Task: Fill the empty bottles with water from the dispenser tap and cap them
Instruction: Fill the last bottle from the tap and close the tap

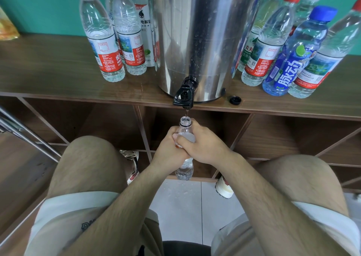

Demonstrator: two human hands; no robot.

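Bottle point(185, 127) gripped by both hands beneath tap point(184, 97).

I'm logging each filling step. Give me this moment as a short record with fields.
bottle: uncapped bottle, mouth right below the tap
hands: left hand and right hand both grip it
tap: black, on the steel dispenser, thin stream falling into the mouth
loose cap: black cap on the shelf top, beside the dispenser's base
other bottles: capped bottles standing either side of the dispenser
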